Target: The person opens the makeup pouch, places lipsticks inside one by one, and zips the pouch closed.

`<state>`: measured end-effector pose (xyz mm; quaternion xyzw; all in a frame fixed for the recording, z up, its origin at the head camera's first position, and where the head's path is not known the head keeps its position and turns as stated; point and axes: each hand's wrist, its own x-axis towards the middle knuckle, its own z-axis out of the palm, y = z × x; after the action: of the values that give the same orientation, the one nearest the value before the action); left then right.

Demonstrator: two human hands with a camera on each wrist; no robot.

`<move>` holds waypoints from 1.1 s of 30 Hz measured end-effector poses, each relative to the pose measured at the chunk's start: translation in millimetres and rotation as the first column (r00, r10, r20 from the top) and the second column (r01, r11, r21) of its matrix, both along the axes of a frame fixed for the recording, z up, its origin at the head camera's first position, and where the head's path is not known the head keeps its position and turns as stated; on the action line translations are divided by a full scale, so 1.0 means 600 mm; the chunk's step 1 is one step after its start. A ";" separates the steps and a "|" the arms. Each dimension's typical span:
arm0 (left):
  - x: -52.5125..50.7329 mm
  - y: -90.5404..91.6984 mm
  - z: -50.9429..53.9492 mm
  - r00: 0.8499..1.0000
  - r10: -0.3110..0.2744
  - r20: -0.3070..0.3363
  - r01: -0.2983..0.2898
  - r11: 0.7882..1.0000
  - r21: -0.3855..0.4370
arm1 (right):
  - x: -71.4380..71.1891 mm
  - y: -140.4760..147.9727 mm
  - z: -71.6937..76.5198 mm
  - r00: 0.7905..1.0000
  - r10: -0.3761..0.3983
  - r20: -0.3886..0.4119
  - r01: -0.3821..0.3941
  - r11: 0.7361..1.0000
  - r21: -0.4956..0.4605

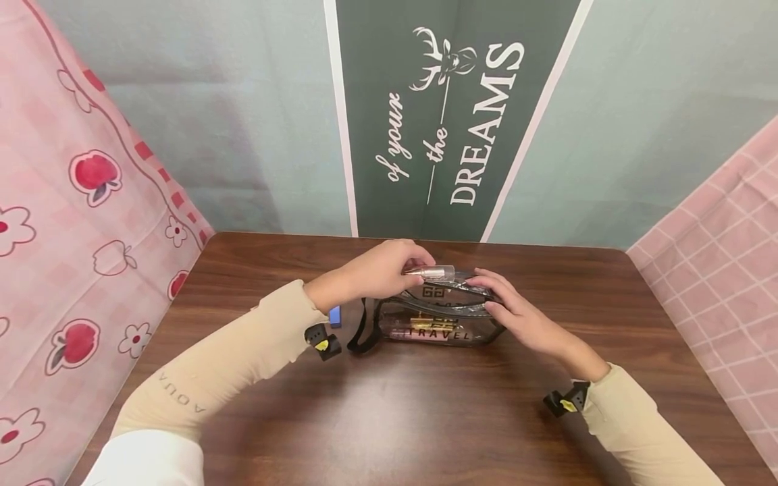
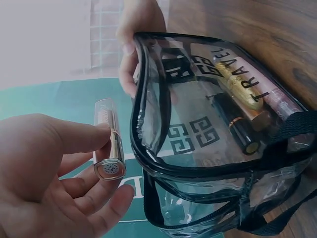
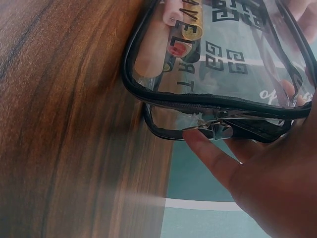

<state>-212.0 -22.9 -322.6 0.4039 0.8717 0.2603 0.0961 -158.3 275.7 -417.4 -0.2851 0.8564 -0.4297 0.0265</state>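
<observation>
My left hand pinches a lipstick tube with a clear, silvery case between thumb and fingers, just above the rear left of a clear pouch. Black trim edges the pouch, which is lettered TRAVEL and has its top gaping. At the pouch's right end, my right hand holds the rim by the opening. Inside lie a black tube with a gold band, a gold tube and a pink tube. The lipstick is apart from the pouch in the left wrist view.
A black strap loop hangs off the pouch's left end onto the brown wooden table. Beside the left wrist is a small blue object, partly hidden. Behind the table hangs a green printed cloth, with pink cloths on both sides.
</observation>
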 end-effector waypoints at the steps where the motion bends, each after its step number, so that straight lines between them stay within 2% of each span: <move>1: -0.001 0.001 0.001 1.000 0.001 0.000 -0.001 1.000 0.005 | -0.001 0.000 0.000 1.000 -0.002 0.000 0.002 1.000 0.001; 5: -0.003 0.006 0.000 1.000 -0.006 -0.003 0.006 1.000 0.011 | -0.003 0.001 -0.001 1.000 0.001 -0.010 -0.001 1.000 0.001; 13: 0.004 0.011 -0.005 1.000 -0.010 0.013 0.010 1.000 -0.009 | 0.002 -0.004 0.005 1.000 0.023 -0.019 -0.023 0.999 -0.029; 22: 0.003 0.008 -0.003 0.999 0.004 0.032 -0.003 1.000 -0.009 | 0.002 -0.002 0.005 1.000 0.010 0.008 -0.010 1.000 -0.013; 33: -0.001 0.001 -0.004 0.999 -0.010 0.032 0.010 1.000 -0.002 | 0.003 -0.003 0.005 1.000 0.014 -0.006 -0.014 0.999 -0.030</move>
<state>-212.5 -22.4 -325.0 0.4038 0.8684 0.2653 0.1119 -156.8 273.6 -414.6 -0.2929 0.8479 -0.4413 0.0227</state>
